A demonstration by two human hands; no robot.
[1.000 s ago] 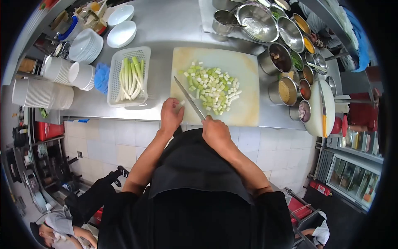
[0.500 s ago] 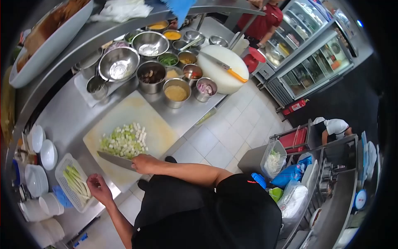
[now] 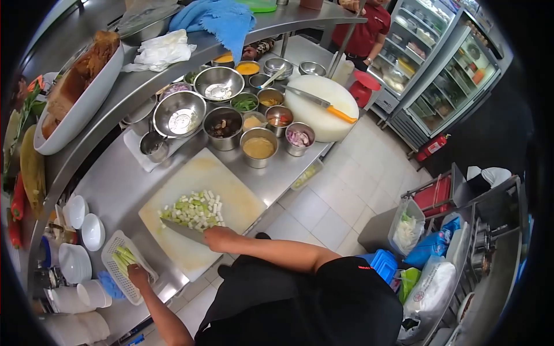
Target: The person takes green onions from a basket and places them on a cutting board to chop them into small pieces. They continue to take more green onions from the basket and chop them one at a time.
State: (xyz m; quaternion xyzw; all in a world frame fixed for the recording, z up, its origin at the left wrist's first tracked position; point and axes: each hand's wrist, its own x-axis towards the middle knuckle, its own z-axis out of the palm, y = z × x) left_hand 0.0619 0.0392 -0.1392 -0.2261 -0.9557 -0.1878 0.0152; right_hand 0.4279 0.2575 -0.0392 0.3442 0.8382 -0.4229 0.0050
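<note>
My right hand [image 3: 222, 239] is closed around the handle of a kitchen knife. The blade [image 3: 186, 232] lies low on a pale cutting board [image 3: 242, 193], at the near edge of a pile of chopped green-and-white pieces [image 3: 196, 209]. To the left, my left hand [image 3: 138, 277] reaches into a white perforated basket [image 3: 131, 295], its fingers curled over the ends of pale green stalks [image 3: 123, 258]. The fingertips are partly hidden among the stalks.
Beyond the board stand steel bowls [image 3: 179, 115] and ingredient pots [image 3: 258, 147]. A second knife [image 3: 323, 104] rests on a round white block [image 3: 320, 130]. White bowls [image 3: 92, 232] line the left side. A shelf [image 3: 156, 72] overhangs the counter. A person in red [image 3: 374, 29] stands farther back.
My left hand has moved from beside the basket into it, onto the stalks. My right hand keeps the knife at the chopped pile. The camera view has shifted, revealing more of the shelf.
</note>
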